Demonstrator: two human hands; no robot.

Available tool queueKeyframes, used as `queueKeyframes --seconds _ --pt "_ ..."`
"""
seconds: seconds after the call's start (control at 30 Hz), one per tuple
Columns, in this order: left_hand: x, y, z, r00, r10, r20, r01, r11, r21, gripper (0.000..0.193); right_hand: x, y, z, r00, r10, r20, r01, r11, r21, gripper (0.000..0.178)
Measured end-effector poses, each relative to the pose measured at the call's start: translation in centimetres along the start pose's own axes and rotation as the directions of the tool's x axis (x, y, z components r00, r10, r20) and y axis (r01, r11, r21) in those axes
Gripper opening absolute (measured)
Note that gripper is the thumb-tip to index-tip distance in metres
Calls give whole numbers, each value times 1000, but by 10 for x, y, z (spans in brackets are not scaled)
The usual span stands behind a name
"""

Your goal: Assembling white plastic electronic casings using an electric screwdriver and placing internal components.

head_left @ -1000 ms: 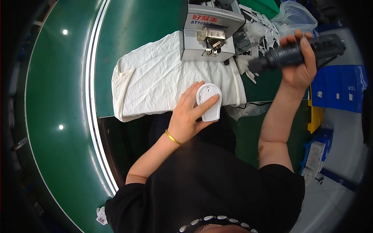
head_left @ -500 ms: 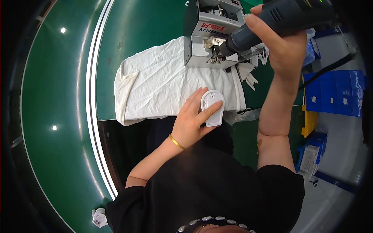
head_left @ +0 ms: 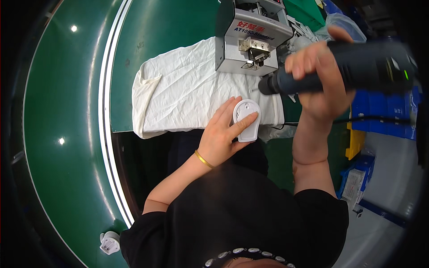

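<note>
My left hand (head_left: 222,128) grips a white plastic housing (head_left: 246,127), rounded at its far end, with the thumb across its face and the fingers along its left side. The housing rests at the near edge of a white cloth (head_left: 187,89). My right hand (head_left: 324,80), slightly blurred, is wrapped around a dark electric screwdriver (head_left: 357,67). Its tip points left over the cloth, beyond the housing and apart from it. A grey screw feeder (head_left: 248,49) with a metal outlet stands just beyond the cloth, left of the screwdriver's tip.
Blue bins (head_left: 384,111) stand at the right, with a yellow bin (head_left: 355,142) beside them. Another white plastic part (head_left: 109,242) lies on the green surface (head_left: 67,178) at lower left. A dark cable (head_left: 375,119) runs right from the screwdriver. A green tray (head_left: 306,13) sits behind the feeder.
My right hand has drawn the screwdriver away from the feeder's outlet, toward me and to the right. My left hand keeps its hold on the housing, almost unmoved.
</note>
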State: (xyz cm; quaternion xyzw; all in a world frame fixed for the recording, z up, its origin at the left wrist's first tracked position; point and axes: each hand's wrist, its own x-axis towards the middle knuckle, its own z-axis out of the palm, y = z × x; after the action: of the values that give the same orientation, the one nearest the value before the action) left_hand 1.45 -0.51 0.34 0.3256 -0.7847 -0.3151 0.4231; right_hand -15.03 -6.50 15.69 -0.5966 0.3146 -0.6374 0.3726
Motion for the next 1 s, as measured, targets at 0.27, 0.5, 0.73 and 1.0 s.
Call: queueKeyframes --seconds 0.27,0.5,0.73,1.0 --pt "2 -1 -2 1000 23 10 -23 1000 10 68 -30 -17 13 998 64 29 -61 993 -104 53" --pt "-2 -2 2 1000 -3 0 3 1000 3 71 -32 -15 12 997 62 37 -58 992 -113 51" --pt "0 -2 0 1000 9 15 -9 1000 4 64 -33 -14 15 996 68 56 -63 994 -90 47" --pt "0 -4 0 1000 23 1 -23 1000 -15 63 -31 -11 19 994 91 56 -85 992 -96 46"
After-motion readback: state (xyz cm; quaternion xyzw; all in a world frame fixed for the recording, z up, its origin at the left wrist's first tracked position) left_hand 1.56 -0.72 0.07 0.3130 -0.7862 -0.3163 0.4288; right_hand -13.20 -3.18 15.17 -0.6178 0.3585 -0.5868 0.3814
